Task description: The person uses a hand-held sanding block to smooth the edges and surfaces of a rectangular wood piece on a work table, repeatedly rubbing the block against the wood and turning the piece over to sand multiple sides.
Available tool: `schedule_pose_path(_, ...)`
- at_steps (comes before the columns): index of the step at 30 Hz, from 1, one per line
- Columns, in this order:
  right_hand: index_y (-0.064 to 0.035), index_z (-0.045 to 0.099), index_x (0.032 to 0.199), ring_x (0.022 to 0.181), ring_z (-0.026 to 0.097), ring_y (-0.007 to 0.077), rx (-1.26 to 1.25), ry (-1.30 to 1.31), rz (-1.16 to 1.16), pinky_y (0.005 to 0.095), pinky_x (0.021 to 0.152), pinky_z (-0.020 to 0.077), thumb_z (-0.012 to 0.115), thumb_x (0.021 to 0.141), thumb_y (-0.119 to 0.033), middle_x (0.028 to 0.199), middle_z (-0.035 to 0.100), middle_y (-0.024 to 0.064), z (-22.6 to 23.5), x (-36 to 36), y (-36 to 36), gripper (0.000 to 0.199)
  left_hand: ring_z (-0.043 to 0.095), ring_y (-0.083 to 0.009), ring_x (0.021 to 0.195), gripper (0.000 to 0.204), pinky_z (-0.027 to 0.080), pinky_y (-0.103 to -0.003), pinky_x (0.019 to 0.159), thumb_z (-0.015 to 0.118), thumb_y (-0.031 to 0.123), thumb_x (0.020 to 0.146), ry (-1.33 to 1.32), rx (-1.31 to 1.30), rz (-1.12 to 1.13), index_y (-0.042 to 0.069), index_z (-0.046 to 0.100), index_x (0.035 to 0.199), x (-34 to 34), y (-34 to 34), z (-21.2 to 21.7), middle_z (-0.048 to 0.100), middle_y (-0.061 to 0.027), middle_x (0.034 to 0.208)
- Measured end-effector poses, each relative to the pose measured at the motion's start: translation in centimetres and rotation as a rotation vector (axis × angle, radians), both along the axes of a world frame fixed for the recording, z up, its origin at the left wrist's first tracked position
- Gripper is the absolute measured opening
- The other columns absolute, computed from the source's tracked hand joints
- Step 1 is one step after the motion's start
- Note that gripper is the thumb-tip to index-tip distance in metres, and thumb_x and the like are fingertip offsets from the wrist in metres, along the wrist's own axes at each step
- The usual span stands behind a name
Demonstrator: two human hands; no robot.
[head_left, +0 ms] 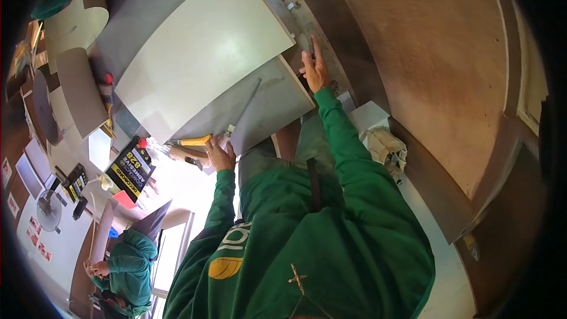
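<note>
At 1 o'clock our right hand (pixel 316 72) reaches up beside the cream panel (pixel 201 53), forefinger straight, other fingers partly bent; we cannot tell whether it grips the narrow dark object (pixel 311 48) by that finger. Towards 9 o'clock our left hand (pixel 220 155) is half-curled by the grey board (pixel 271 103), near a yellow-handled tool (pixel 195 141); we cannot tell whether it holds anything. The cream panel fills 11 o'clock, overlapping the board, and we see brown wood (pixel 431 59) at 2 o'clock
</note>
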State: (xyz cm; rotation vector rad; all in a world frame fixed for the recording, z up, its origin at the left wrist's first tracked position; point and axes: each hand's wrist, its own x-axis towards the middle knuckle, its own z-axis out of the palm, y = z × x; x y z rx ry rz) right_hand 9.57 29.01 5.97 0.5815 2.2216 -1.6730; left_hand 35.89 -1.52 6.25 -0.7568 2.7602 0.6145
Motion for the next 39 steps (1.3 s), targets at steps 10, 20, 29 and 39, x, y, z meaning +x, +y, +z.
schedule_pose_path(10, -0.0328, 0.050, 0.153, 0.118, 0.061, 0.0397, 0.229, 0.082, 0.501, 0.0471, 0.101, 0.0508, 0.054, 0.104, -0.048, 0.138, 0.059, 0.0189, -2.7, -1.0, 3.2, 0.052, 0.055, -0.0417, 0.117, 0.036, 0.047, -0.048, 0.099, 0.068, 0.009, 0.091, 0.580, 0.027, -0.282, 0.000, 0.058, 0.124, -29.6, 3.1, -1.9, 0.062, -0.0204, 0.121)
schedule_pose_path(20, -0.0301, 0.057, 0.147, 0.102, 0.063, 0.0408, 0.163, 0.161, 0.581, 0.0493, 0.091, 0.0528, 0.060, 0.102, -0.039, 0.113, 0.058, 0.0214, -3.8, -2.6, 4.6, 0.047, 0.058, -0.0456, 0.109, 0.025, 0.044, -0.051, 0.101, 0.052, 0.019, 0.101, 0.729, -0.071, -0.217, 0.000, 0.064, 0.112, -50.9, 2.1, -7.9, 0.063, -0.0240, 0.117)
schedule_pose_path(29, -0.0299, 0.058, 0.147, 0.097, 0.063, 0.0433, 0.247, 0.172, 0.623, 0.0511, 0.087, 0.0530, 0.059, 0.102, -0.042, 0.111, 0.058, 0.0219, -3.4, -2.7, 4.9, 0.047, 0.056, -0.0458, 0.111, 0.032, 0.042, -0.054, 0.102, 0.042, 0.019, 0.103, 0.596, -0.275, -0.287, -0.001, 0.066, 0.111, -50.2, 2.3, -7.6, 0.064, -0.0249, 0.116)
schedule_pose_path(39, -0.0305, 0.057, 0.149, 0.101, 0.063, 0.0438, 0.349, 0.125, 0.571, 0.0509, 0.090, 0.0523, 0.058, 0.103, -0.042, 0.113, 0.058, 0.0237, -3.1, -2.0, 3.7, 0.047, 0.053, -0.0456, 0.117, 0.033, 0.041, -0.053, 0.104, 0.047, 0.024, 0.103, 0.470, -0.126, -0.093, -0.002, 0.065, 0.114, -50.0, 5.1, -4.2, 0.061, -0.0285, 0.122)
